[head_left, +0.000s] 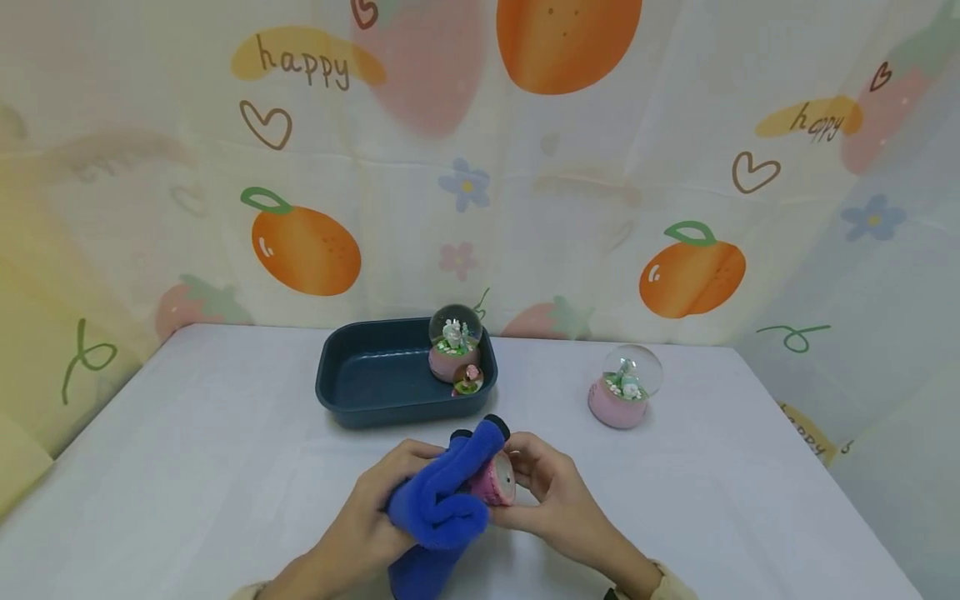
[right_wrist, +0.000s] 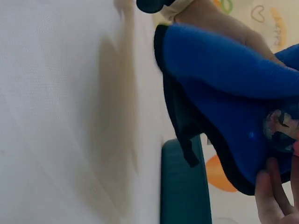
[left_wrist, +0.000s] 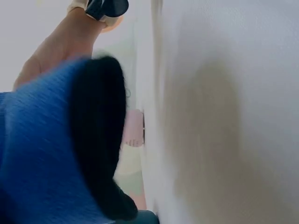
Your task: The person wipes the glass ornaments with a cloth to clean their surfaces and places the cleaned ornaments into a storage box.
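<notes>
In the head view my left hand (head_left: 371, 512) grips a folded blue cloth (head_left: 442, 508) with dark edging. A small snow globe with a pink base (head_left: 497, 481) is tucked against the cloth, its underside turned toward my right. The fingers and thumb of my right hand (head_left: 558, 500) pinch that base. From the right wrist, the clear dome (right_wrist: 274, 130) shows against the inner fold of the cloth (right_wrist: 224, 107). Cloth hides much of the globe and some of my left fingers.
Behind my hands stands a dark teal tray (head_left: 375, 410). It holds a larger pink-based snow globe (head_left: 453, 360) and a tiny globe (head_left: 468, 381) at its right end. Another pink-based snow globe (head_left: 621, 404) sits on the white table (head_left: 735, 500) to the right.
</notes>
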### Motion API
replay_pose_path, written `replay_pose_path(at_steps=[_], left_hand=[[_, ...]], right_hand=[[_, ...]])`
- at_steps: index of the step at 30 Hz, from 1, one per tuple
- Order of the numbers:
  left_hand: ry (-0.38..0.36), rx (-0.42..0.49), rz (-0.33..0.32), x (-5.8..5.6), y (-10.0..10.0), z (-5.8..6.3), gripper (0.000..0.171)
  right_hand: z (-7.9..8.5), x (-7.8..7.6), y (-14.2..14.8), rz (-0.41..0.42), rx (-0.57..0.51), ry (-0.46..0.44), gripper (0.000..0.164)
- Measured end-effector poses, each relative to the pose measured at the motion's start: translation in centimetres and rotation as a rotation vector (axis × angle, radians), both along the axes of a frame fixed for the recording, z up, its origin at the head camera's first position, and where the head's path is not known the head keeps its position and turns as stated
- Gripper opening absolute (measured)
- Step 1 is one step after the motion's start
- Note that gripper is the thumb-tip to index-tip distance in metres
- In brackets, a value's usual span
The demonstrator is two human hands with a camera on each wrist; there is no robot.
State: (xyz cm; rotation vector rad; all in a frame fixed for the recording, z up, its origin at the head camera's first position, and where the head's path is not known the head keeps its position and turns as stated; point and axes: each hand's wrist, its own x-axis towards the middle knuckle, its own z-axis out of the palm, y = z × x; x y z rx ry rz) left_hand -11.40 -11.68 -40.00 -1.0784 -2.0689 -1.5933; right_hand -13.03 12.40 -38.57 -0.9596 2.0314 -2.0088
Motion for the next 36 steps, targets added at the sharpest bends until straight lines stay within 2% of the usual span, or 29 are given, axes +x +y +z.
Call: replay_pose_path(at_steps=[1, 4, 8, 11, 14, 18, 21, 24, 27, 30, 34, 36], left_hand=[[-0.003, -0.001, 0.006, -0.01, -0.02, 0.05, 0.043], [-0.071, -0.007, 0.051, 0.09, -0.13, 0.25, 0.047], [-0.235, -0.023, 0.125, 0.45, -0.32, 0.56, 0.053], [-0.292, -0.025, 0.132, 0.64, -0.45, 0.77, 0.055], [-0.289, -0.013, 0.098, 0.68, -0.52, 0.93, 0.057], [-0.288, -0.021, 0.000, 0.59, -0.40, 0.99, 0.059], [-0.314, -0.057, -0.086, 0.53, -0.14, 0.91, 0.060], [-0.347, -0.112, -0.110, 0.59, 0.04, 0.77, 0.062], [-0.407, -0.166, -0.075, 0.69, 0.09, 0.79, 0.059], [-0.413, -0.174, -0.037, 0.63, 0.02, 0.80, 0.054], [-0.317, -0.122, 0.026, 0.43, -0.19, 0.65, 0.045], [-0.304, -0.098, 0.047, 0.37, -0.29, 0.61, 0.042]], right_hand=[[0.05, 0.03, 0.02, -0.003, 0.002, -0.002, 0.047], [0.15, 0.14, 0.00, -0.010, 0.000, 0.004, 0.046], [0.11, 0.19, -0.09, -0.023, 0.028, 0.051, 0.045], [-0.02, 0.10, -0.17, -0.030, 0.062, 0.108, 0.047], [-0.17, -0.05, -0.24, -0.043, 0.103, 0.192, 0.046], [-0.42, -0.09, -0.25, -0.089, 0.177, 0.307, 0.042], [-0.55, -0.03, -0.24, -0.115, 0.228, 0.364, 0.041], [-0.64, -0.04, -0.30, -0.104, 0.245, 0.419, 0.041], [-0.72, -0.10, -0.30, -0.083, 0.257, 0.472, 0.043], [-0.75, -0.15, -0.32, -0.074, 0.265, 0.526, 0.043], [-0.67, -0.20, -0.43, -0.061, 0.253, 0.584, 0.042], [-0.61, -0.19, -0.47, -0.052, 0.245, 0.585, 0.043]])
